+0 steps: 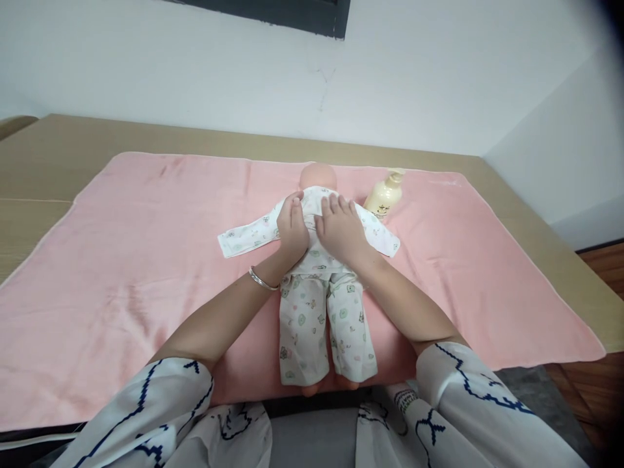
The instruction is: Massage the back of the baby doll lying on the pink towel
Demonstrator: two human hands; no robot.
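Note:
A baby doll (318, 177) with a bare round head lies lengthwise on a pink blanket, its feet toward me. It wears a white top (319, 261) with small prints and matching trousers (303, 325); both sleeves spread out sideways. My left hand (293, 227) rests on its edge against the left side of the doll's torso, fingers extended and slightly cupped. Flat on the right side of the upper torso lies my right hand (341, 229), its fingers stretched out. Neither hand grips anything. Which way the doll's face points, I cannot tell.
The pink blanket (160, 260) covers much of the wooden table (29, 156). A cream pump bottle (385, 196) stands just beyond the doll's right sleeve. Behind the table rises a white wall (234, 84); the table's front edge is close to my lap.

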